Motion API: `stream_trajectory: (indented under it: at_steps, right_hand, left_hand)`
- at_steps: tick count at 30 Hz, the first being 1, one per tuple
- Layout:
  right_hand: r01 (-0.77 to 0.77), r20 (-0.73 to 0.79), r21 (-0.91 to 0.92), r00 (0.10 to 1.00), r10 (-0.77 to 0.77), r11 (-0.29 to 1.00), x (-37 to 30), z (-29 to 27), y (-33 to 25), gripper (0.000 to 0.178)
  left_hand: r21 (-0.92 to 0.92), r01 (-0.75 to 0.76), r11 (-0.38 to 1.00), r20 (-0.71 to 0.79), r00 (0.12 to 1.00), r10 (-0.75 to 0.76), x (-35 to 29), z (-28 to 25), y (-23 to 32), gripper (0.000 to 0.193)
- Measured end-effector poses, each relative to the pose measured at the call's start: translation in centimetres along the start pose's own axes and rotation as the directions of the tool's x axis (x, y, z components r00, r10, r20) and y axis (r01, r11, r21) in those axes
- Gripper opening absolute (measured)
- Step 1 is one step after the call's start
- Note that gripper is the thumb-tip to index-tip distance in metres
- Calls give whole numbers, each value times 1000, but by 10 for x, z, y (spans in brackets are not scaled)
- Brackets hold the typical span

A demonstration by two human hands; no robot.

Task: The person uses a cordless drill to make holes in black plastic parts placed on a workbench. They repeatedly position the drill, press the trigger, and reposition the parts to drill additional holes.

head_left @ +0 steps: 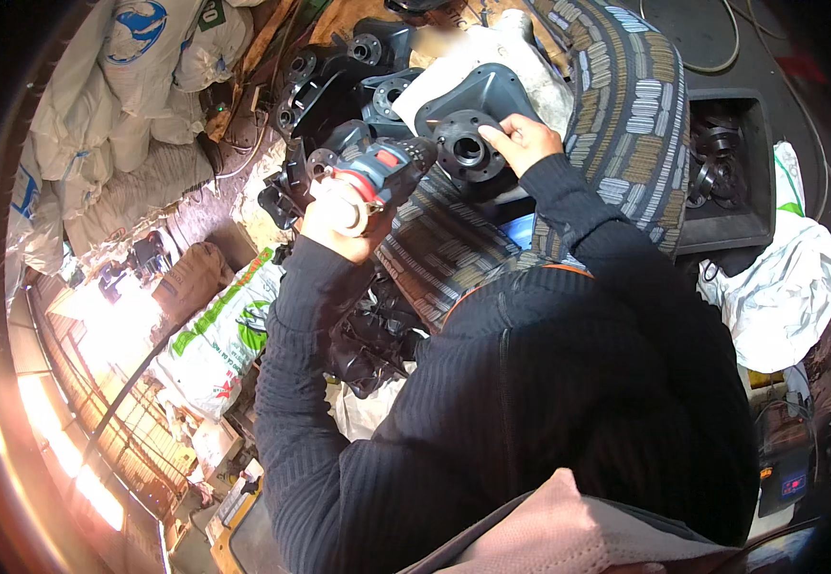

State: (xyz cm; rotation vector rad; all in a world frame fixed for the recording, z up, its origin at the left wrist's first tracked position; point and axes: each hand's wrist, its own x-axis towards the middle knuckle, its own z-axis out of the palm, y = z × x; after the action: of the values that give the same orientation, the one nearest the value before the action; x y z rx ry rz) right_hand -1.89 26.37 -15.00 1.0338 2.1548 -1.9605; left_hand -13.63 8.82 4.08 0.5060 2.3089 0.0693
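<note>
My left hand is wrapped round a cordless drill with a grey-blue and red body. The drill's dark chuck points right, close to the left rim of a black round flange. Whether its tip touches the flange cannot be made out. The flange has a central bore and small holes around it, and it sits on a dark, wide-based housing. My right hand pinches the flange's right rim between thumb and fingers. The housing leans against a white sack in front of me.
Several similar black flanged parts lie piled beyond the drill. A patterned cloth covers my legs. On the right stands a black bin holding dark rings, near a white bag. White sacks are stacked at the left.
</note>
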Motion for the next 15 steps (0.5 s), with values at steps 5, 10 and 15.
stream_trajectory:
  at_steps: [5,10,15]
  right_hand:
    - [7,-6,-44,1000,-8,999,3,1,1,27]
    - [-11,11,-15,1000,11,1000,8,-5,-2,27]
    - [0,11,-31,1000,0,1000,8,-3,6,28]
  left_hand:
    - [-104,-246,964,-94,967,236,7,36,-68,38]
    - [-80,-139,987,-4,990,139,18,36,-66,38]
    - [351,-312,883,28,946,323,23,24,-35,39]
